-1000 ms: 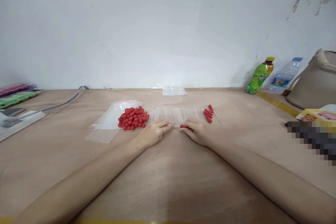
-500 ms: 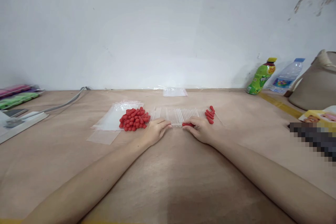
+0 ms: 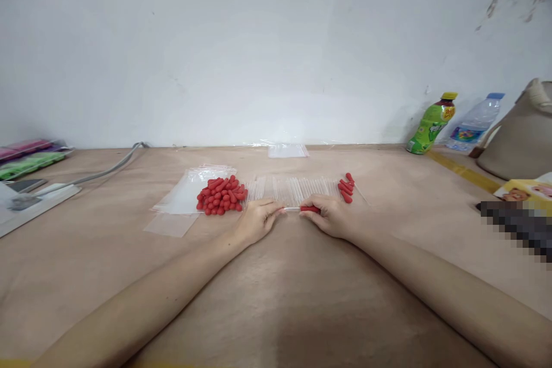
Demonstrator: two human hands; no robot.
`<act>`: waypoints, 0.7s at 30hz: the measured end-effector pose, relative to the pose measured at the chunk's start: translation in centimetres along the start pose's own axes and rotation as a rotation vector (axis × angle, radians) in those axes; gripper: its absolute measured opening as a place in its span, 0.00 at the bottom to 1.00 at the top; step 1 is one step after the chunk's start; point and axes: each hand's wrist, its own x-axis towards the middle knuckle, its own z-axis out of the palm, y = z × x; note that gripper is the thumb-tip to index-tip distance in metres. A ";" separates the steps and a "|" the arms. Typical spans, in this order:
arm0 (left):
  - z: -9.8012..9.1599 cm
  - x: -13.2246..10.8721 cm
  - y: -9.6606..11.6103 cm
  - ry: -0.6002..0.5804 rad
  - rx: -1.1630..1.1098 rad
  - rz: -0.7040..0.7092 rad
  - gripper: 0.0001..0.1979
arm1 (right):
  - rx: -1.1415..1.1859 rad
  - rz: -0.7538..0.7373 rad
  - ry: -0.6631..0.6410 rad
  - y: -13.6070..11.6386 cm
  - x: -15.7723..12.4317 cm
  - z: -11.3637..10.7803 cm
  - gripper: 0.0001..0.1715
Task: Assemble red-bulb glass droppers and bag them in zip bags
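My left hand (image 3: 257, 221) pinches one end of a thin clear dropper tube (image 3: 292, 209) between thumb and fingers. Facing it, my right hand (image 3: 330, 215) is closed on a red rubber dropper bulb (image 3: 309, 209), whose narrow end points right into the fingers. The tube's right end reaches to the bulb; whether it sits inside cannot be made out. Behind both hands lies a row of similar clear tubes (image 3: 287, 188). A heap of red bulbs (image 3: 221, 195) is left of the row, and several more red bulbs (image 3: 345, 191) lie at its right end, at least one with a tube attached.
Clear plastic bags (image 3: 176, 195) lie under and beside the red heap, with another bag (image 3: 287, 151) near the wall. At right stand a green bottle (image 3: 431, 125), a clear bottle (image 3: 474, 123) and a beige bag (image 3: 515, 138). A power strip (image 3: 47, 201) with a grey cable is left.
Both hands stay almost in place, still holding the tube and the bulb, with only a tiny shift. The whole view has moved very slightly.
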 end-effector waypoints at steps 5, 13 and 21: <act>-0.1 0.1 0.1 -0.012 0.013 0.026 0.12 | -0.022 -0.006 -0.034 -0.2 0.1 0.1 0.05; -0.1 0.2 0.3 -0.027 0.010 0.041 0.12 | -0.004 -0.021 -0.019 -0.2 0.3 0.5 0.05; 0.2 0.4 -0.1 -0.003 -0.033 0.009 0.11 | 0.105 0.026 0.010 -0.2 0.7 0.2 0.06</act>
